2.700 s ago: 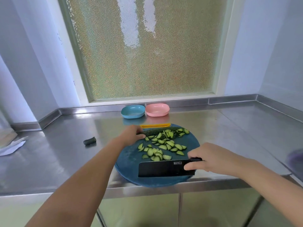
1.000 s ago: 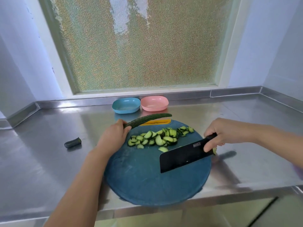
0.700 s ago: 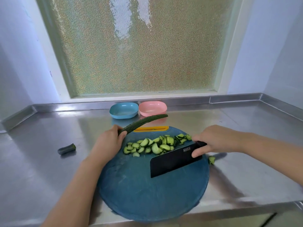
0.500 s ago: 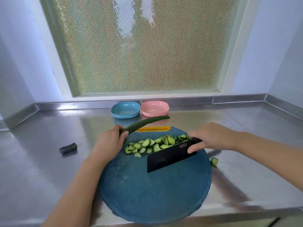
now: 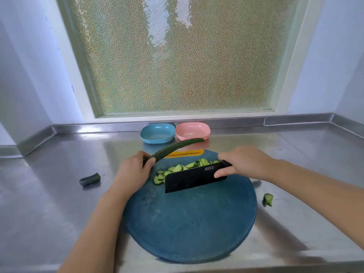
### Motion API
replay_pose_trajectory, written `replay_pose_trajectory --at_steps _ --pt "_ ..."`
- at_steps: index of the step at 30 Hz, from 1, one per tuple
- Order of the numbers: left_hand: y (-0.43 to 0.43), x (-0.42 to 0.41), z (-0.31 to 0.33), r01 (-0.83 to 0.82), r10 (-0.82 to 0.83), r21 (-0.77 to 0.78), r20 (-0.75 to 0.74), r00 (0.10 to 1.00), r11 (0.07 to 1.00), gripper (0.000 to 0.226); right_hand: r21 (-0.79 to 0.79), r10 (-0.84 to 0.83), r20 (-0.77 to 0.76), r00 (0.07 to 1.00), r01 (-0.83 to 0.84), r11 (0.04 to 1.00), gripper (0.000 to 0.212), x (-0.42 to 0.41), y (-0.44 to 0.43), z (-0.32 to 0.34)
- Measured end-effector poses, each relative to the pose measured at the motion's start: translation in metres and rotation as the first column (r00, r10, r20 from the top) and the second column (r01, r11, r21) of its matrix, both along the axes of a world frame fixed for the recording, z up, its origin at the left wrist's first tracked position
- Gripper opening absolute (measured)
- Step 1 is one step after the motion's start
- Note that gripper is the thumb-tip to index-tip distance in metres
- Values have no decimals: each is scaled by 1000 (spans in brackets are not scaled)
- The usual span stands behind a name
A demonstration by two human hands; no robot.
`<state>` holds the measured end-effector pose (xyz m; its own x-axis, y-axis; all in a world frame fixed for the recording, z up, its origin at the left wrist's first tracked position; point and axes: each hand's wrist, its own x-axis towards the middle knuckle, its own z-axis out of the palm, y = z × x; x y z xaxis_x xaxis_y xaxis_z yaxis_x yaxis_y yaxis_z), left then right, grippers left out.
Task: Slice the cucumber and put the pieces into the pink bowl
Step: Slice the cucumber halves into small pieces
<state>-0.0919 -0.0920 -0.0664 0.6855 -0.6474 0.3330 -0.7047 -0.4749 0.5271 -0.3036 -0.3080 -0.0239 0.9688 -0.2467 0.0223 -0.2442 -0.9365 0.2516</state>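
R hand point(image 5: 244, 162) curled round black cleaver point(image 5: 195, 179), L hand point(image 5: 134, 172) gripping long dark-green cucumber point(image 5: 175, 147) aloft: slide blade low along round blue cutting board point(image 5: 189, 223), under pale-green cucumber slices point(image 5: 177, 168), before pink plastic bowl point(image 5: 193, 131).

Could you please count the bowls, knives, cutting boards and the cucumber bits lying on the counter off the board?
Bowls: 2, blue bowl and pink bowl
Knives: 1, black knife
Cutting boards: 1, round board
Loose cucumber bits: 2, left stub and right chunk
Total: 6
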Motion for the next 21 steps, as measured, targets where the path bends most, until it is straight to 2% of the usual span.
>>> replay_pose_trajectory --at_steps 5,10,21 --pt "4 6 1 17 -23 -49 -125 992 999 16 -11 -10 -2 1000 10 1000 53 11 8 2" --pt "7 12 0 29 -56 -115 -240 969 993 14 46 -18 5 1000 18 999 50 20 12 6" --pt "7 13 -1 28 -68 -157 -255 965 987 13 70 -41 72 997 36 997 61 34 22 3"
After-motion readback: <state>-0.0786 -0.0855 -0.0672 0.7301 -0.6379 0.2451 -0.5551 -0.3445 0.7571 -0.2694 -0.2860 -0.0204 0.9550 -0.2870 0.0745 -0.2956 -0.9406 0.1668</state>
